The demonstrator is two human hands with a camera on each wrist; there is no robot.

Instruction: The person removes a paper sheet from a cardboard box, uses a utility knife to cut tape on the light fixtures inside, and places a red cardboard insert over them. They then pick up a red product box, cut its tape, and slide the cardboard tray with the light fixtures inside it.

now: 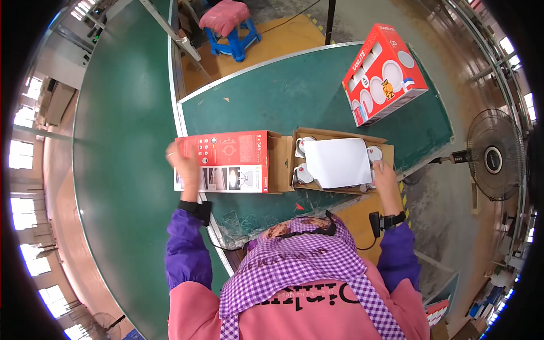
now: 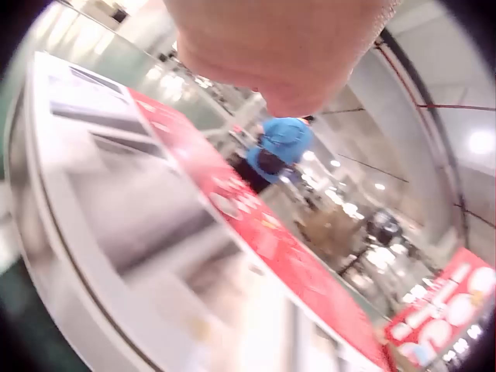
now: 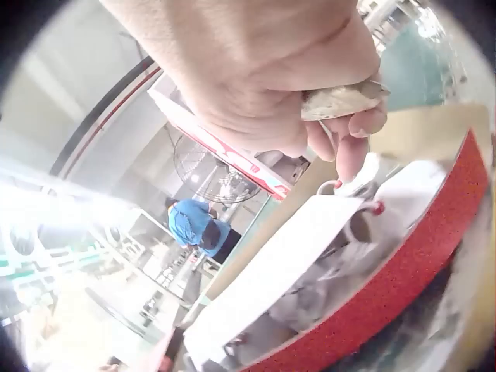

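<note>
My left hand (image 1: 186, 167) lies at the far left end of a red-and-white printed carton (image 1: 232, 153), thumb on its top face and fingers over the end edge. In the left wrist view the fingertips are mostly hidden. At the carton's right end, its brown flap (image 1: 279, 161) meets an open cardboard tray (image 1: 390, 153). A white sheet (image 1: 338, 163) lies over several round white lamps (image 1: 303, 173) in the tray. My right hand (image 1: 386, 178) is at the tray's right end, fingers bent downward beside the sheet; I cannot tell what they grip.
A second red carton (image 1: 391, 79), marked XANLITE, stands upright at the back right of the green table (image 1: 272, 90). Beyond the right edge is a black fan (image 1: 492, 161). A blue stool (image 1: 232, 39) with a pink cover stands behind the table. Another green surface (image 1: 122, 141) extends along the left.
</note>
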